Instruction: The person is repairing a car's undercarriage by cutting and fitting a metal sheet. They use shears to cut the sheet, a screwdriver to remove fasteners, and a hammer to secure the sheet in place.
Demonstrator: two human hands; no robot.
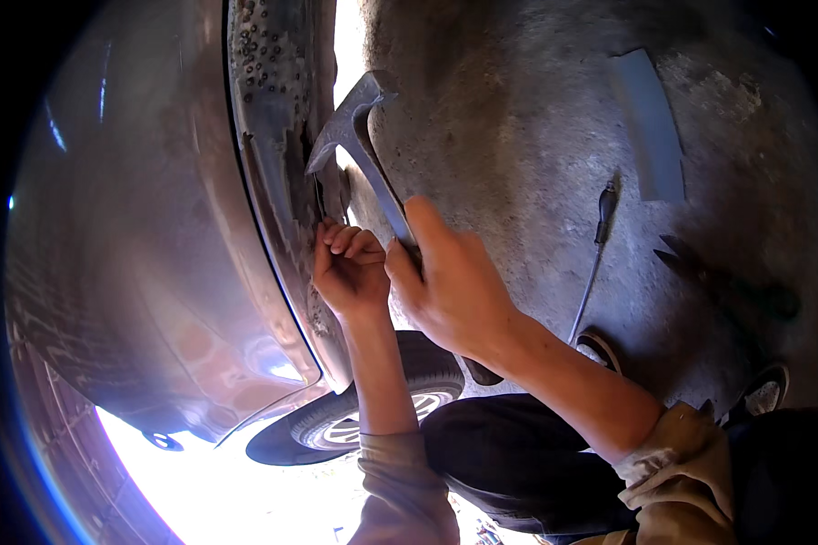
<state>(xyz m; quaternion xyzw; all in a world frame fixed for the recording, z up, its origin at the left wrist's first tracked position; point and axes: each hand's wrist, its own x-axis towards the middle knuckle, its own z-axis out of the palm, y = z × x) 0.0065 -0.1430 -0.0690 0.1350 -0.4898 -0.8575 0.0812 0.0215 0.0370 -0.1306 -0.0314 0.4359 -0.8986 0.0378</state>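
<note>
Leftmost, car panel [127, 245]: glossy and bulging, it fills the left side and ends at a dark seam.
Sill [286, 173]: a scuffed, rust-edged strip along the seam, dotted with round marks near the top.
Left forearm [382, 372]: nearly upright from the lower edge, sleeve cuff below the elbow-side bare skin, wrist close to straight.
Left hand [350, 277]: raised against the sill's edge, fingers curled inward and bunched; whether the tips pinch anything, I cannot tell.
Wheel [336, 431]: behind the left forearm, partly hidden by it.
Hammer [345, 125]: slanted, its head above the left fingers, one end close by the sill, its shank running down to the right.
Right hand [459, 286]: wrapped firmly round the hammer's handle, thumb along its near side.
Right forearm [573, 372]: reaches diagonally up and leftward from the lower right, cuff pushed back.
Floor [518, 136]: rough concrete, bearing a black-handled rod [606, 213], a curved grey strip [650, 127] and dark shears [691, 263].
</note>
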